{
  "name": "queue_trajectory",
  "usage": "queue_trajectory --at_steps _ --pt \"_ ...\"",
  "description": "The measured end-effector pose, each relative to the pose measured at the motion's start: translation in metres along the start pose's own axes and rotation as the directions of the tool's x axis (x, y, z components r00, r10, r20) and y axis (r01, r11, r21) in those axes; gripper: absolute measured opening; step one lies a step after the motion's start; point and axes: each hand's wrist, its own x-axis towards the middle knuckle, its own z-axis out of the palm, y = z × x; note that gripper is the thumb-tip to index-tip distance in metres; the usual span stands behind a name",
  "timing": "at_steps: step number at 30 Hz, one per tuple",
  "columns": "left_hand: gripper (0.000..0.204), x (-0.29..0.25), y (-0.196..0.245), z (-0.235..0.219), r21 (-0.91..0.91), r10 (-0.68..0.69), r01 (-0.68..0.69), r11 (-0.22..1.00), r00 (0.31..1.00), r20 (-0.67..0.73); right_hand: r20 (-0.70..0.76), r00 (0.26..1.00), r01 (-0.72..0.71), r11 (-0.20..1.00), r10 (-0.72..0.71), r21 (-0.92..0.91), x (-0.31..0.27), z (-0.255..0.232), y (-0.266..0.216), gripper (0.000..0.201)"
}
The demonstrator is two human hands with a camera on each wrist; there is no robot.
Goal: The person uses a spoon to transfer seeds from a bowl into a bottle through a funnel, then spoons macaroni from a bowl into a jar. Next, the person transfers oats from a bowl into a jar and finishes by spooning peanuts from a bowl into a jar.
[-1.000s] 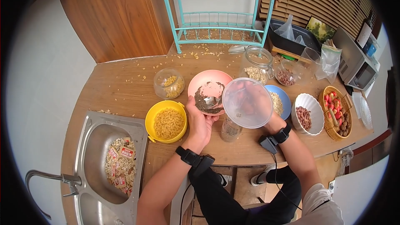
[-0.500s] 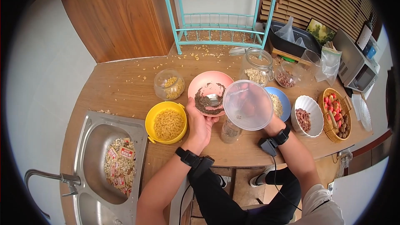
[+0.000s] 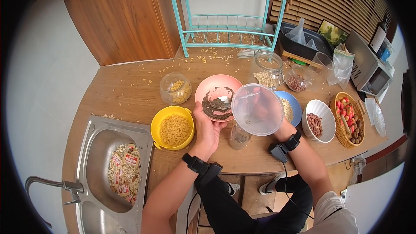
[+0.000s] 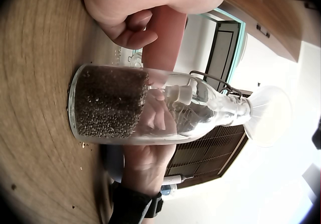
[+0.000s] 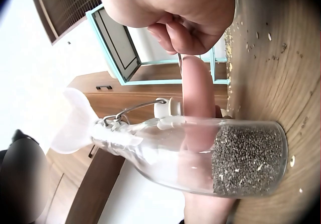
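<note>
My left hand (image 3: 208, 134) holds a tilted pink bowl (image 3: 219, 81) with the thumb on its rim and the fingers beneath. Small dark seeds and the bowl of a metal spoon (image 3: 225, 101) lie inside. In the right wrist view my right hand (image 5: 175, 16) grips the spoon's thin handle; from the head, a clear funnel (image 3: 258, 112) covers most of that hand. The funnel sits in the neck of a glass swing-top bottle (image 4: 110, 103), upright on the counter between my hands. Similar dark seeds fill its lower part.
Left of the pink bowl stand a yellow bowl (image 3: 152, 126) of macaroni and a glass jar (image 3: 167, 91). Rightward are a blue plate (image 3: 295, 99) of oats, a white bowl (image 3: 328, 123) of nuts and a basket (image 3: 340, 132). A sink (image 3: 97, 164) lies at left.
The spoon has shifted slightly right within the pink bowl, and the dark seeds lie differently around it. Both hands, the funnel and the bottle stay nearly in place.
</note>
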Motion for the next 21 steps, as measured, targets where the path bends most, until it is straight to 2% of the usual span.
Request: queue_trajectory --at_steps 11,13,21 --pt "0.052 0.001 -0.001 -0.002 0.002 0.004 -0.004 1.000 1.000 -0.011 0.038 0.999 0.005 1.000 -0.005 0.006 0.004 -0.003 0.002 0.046" --pt "0.051 0.001 -0.001 -0.003 -0.001 -0.001 0.001 1.000 1.000 -0.016 -0.014 1.000 0.015 1.000 -0.015 0.001 0.003 0.000 0.002 0.046" --pt "0.050 0.002 -0.002 -0.002 -0.001 -0.002 0.001 1.000 1.000 -0.030 -0.026 0.999 0.047 0.999 -0.046 0.026 0.011 -0.009 0.010 0.046"
